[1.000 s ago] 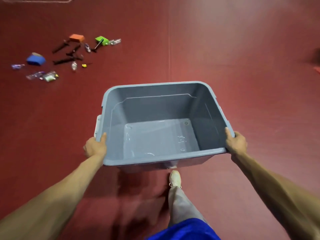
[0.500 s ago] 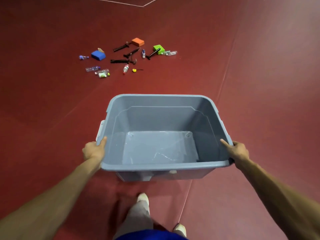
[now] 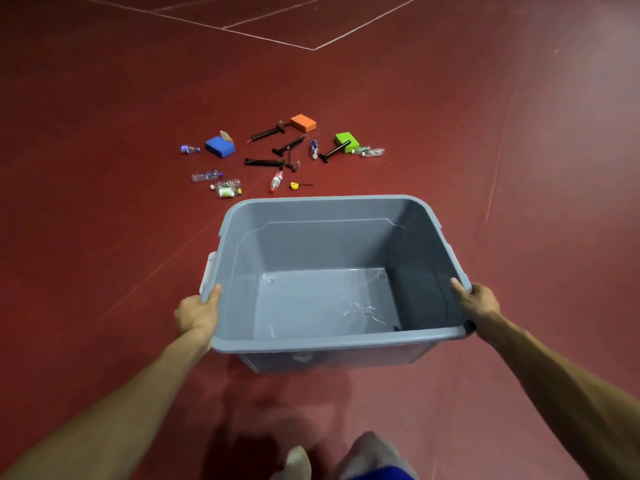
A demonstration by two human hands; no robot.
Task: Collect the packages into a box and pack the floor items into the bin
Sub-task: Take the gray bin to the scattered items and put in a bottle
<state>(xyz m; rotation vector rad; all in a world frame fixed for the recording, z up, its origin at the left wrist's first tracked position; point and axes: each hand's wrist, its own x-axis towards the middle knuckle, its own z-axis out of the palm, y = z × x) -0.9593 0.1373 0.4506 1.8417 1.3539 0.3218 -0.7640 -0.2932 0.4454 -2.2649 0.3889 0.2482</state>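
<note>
I see the grey bin (image 3: 325,251) carried clear of the floor, empty. Left hand (image 3: 197,315) and right hand (image 3: 479,304) each clamp a short-side rim. The scattered floor items (image 3: 277,157) lie straight ahead beyond its far rim, roughly equidistant from both hands.

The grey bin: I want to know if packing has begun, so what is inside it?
Nothing: the grey bin shows only its bare glossy bottom. The near wall's inner face is out of view.
</note>
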